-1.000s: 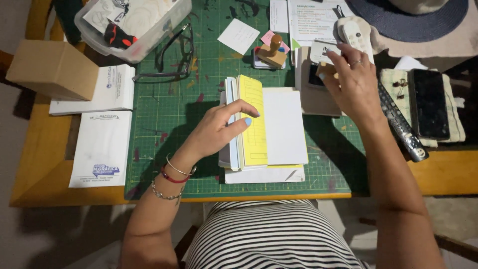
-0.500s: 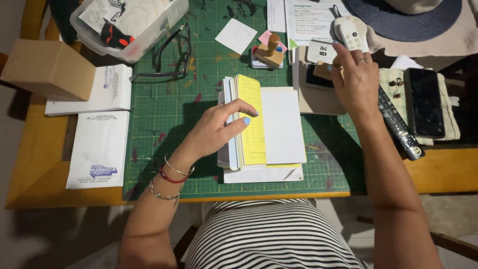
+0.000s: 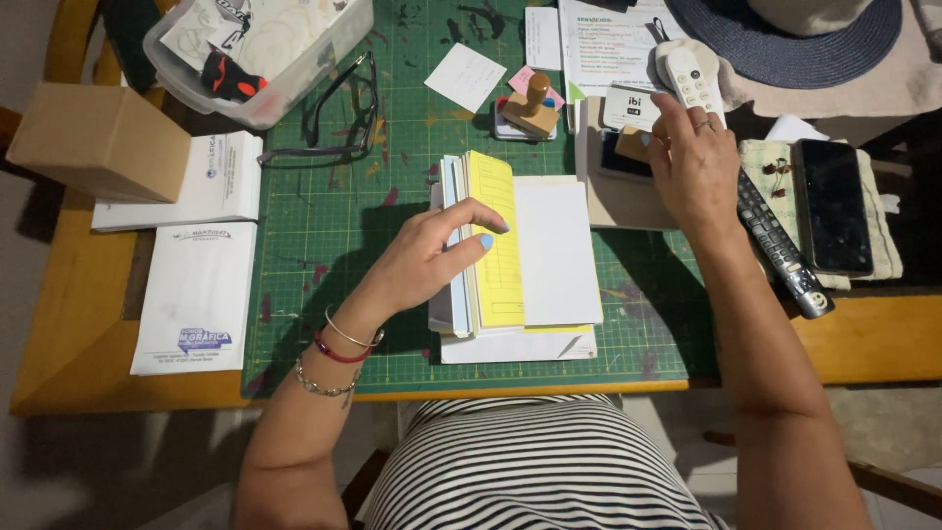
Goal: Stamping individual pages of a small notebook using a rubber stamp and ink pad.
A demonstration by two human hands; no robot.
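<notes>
One stack of paper pads at the centre of the green cutting mat, left hand curled over its left edge, right hand beyond the stack's upper right — fingers bent onto one small wooden block, two remotes right of the stack — one pair of glasses upper left.

Thick rectangular pad of white and yellow paper sheets, lying flat on the green cutting mat, long side running away from the body. Opened: yellow sheet exposed on the left half, white sheet on the right, stacked white page edges along the left side. Small brown wooden block, mostly hidden, resting on a dark pad beyond the paper stack's right corner.
</notes>
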